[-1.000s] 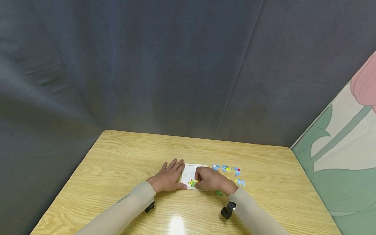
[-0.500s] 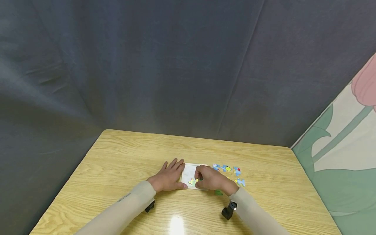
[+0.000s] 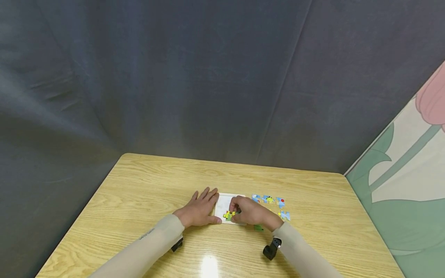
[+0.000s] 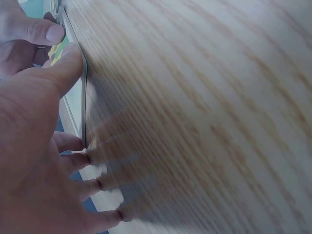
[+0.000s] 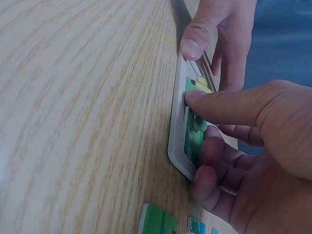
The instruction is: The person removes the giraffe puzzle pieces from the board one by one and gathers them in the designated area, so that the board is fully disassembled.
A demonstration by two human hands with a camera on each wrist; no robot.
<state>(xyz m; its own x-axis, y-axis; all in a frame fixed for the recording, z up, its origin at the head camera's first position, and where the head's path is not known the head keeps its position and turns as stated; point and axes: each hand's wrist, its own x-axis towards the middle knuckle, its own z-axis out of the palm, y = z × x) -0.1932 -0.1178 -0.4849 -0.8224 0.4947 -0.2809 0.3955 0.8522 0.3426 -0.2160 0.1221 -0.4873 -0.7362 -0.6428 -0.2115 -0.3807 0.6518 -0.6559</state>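
A shallow white puzzle tray [image 3: 222, 201] lies flat on the table between my two hands. My left hand [image 3: 199, 212] rests at its left edge with fingers spread and nearly straight, thumb on the near left corner. Over the tray's near right part, my right hand [image 3: 249, 210] pinches a green puzzle piece [image 5: 193, 144] between thumb and curled fingers. Beside that piece, a yellow and green puzzle piece [image 5: 202, 84] lies in the tray along the near edge. In the head view my right hand hides most of the green piece and the tray's right side.
Several loose puzzle pieces [image 3: 269, 199] with blue and yellow print lie right of the tray. One green loose piece [image 3: 258, 227] sits below my right wrist. Dark cloth [image 3: 222, 96] hangs behind the wooden table [image 3: 156, 173].
My right hand has shifted very slightly at the tray's near edge, and more yellow and green print shows beside its fingertips. My left hand has stayed put.
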